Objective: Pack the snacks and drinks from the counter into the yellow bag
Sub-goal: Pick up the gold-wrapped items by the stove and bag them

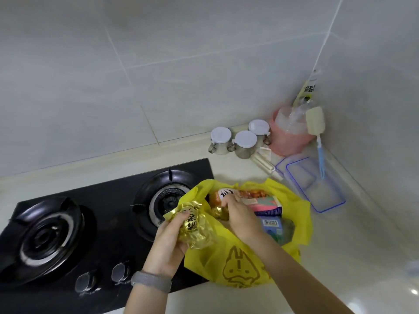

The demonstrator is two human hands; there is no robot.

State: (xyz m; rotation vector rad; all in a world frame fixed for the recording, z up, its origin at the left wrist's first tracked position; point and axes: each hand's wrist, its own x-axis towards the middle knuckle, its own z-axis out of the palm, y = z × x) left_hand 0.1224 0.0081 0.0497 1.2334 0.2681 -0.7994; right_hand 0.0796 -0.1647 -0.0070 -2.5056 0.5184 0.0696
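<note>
The yellow bag (244, 264) with a rabbit drawing stands open on the counter, partly over the hob's right edge. Inside it I see an orange snack packet (251, 193), a pink and blue carton (268, 206) and a box with a barcode (271, 223). My left hand (169, 240) grips a crinkled gold foil snack packet (192, 225) at the bag's left rim. My right hand (241, 215) reaches into the bag's mouth, fingers closed on a gold-wrapped item (218, 210) beside the orange packet.
A black two-burner gas hob (74, 225) lies left of the bag, its knobs (102, 276) at the front. Three lidded steel jars (240, 138), a pink container (288, 132), a brush (317, 132) and a clear blue-edged box (317, 184) fill the back right corner.
</note>
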